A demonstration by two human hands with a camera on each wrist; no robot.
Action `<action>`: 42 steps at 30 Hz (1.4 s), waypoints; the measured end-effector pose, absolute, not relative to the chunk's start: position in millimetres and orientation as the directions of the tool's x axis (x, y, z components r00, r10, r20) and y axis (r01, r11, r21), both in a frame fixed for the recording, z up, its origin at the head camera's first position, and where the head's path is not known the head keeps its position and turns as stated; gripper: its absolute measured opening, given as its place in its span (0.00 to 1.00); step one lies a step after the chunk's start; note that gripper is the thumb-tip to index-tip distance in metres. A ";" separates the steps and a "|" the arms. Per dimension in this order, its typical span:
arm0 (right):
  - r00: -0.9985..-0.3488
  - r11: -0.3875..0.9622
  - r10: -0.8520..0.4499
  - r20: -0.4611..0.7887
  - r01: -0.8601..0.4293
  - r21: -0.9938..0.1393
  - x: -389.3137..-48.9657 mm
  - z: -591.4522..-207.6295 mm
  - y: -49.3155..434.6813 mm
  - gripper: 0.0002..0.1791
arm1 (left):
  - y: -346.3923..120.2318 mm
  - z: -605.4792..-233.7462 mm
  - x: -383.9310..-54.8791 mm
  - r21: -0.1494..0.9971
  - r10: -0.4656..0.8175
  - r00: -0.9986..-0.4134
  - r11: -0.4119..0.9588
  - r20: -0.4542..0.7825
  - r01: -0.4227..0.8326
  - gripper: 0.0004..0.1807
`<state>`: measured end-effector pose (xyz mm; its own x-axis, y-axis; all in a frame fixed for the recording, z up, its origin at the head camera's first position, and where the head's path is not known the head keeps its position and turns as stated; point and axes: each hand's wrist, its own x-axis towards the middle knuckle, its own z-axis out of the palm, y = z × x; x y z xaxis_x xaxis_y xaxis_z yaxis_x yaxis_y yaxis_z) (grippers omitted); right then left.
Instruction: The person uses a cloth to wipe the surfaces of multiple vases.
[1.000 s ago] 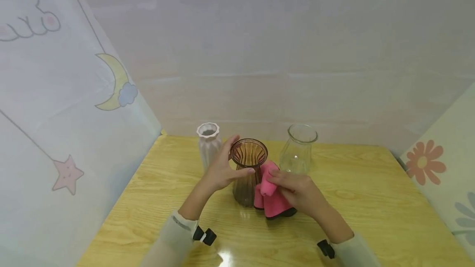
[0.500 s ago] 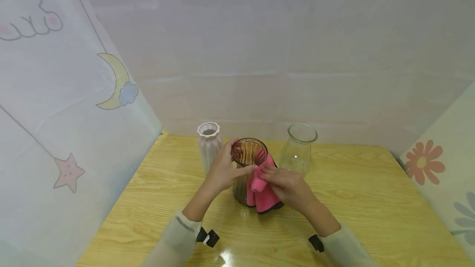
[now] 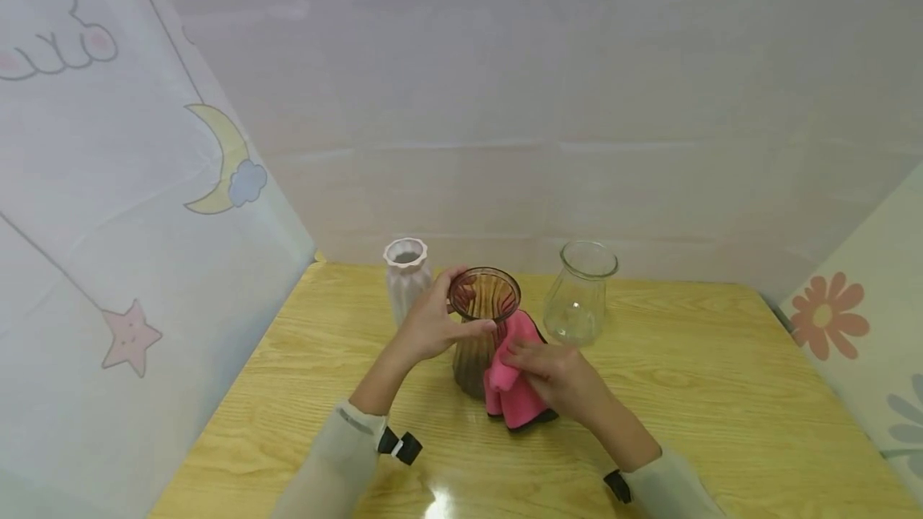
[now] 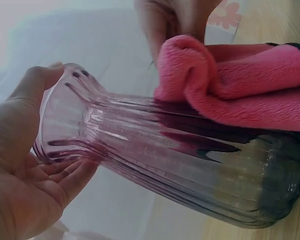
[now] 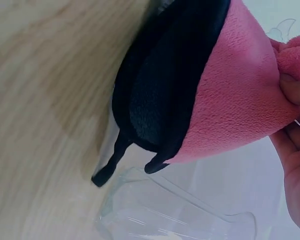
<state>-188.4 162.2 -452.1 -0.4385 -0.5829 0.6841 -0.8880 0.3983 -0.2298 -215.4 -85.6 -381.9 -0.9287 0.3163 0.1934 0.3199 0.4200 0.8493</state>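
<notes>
A ribbed glass vase [image 3: 472,359], amber at the rim and smoky lower down, stands upright on the table. My left hand [image 3: 433,323] grips its flared neck, thumb in front and fingers behind; the left wrist view shows the hand [image 4: 35,150] curled round the rim. A pink cloth [image 3: 522,399] with black edging is pinched in my right hand [image 3: 558,375] and lies against the vase's right side. In the left wrist view the bunched cloth [image 4: 240,85] covers part of the vase's body [image 4: 190,170]. A black loop [image 5: 110,162] hangs from the cloth in the right wrist view.
Behind my left hand stands a white fluted vase [image 3: 407,287], partly hidden by it. A clear glass vase [image 3: 574,311] stands to the back right, behind the cloth. The wooden table [image 3: 721,391] meets a pale draped wall [image 3: 461,142] at its far edge.
My right hand and the cloth have shifted left along the vase, then slightly down over the last half second. The left hand keeps its grip, and the vase stays in nearly the same place.
</notes>
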 end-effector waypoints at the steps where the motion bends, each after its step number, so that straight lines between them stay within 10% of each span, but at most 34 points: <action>1: -0.445 0.396 -0.585 0.678 -0.886 -0.240 -187.6 -453.7 162.5 0.19 | -86.5 -382.4 -217.2 0.859 0.332 -0.924 0.401 0.188 0.319 0.53; 19: -0.550 0.437 -0.668 0.501 -0.835 -0.334 -183.2 -454.7 171.2 0.16 | -86.6 -384.1 -230.4 0.903 0.390 -0.904 0.303 0.174 0.304 0.50; 42: -0.548 0.479 -0.507 0.665 -0.821 -0.311 -171.8 -444.3 199.6 0.24 | -73.1 -389.0 -239.1 0.894 0.256 -0.952 0.368 0.167 0.255 0.53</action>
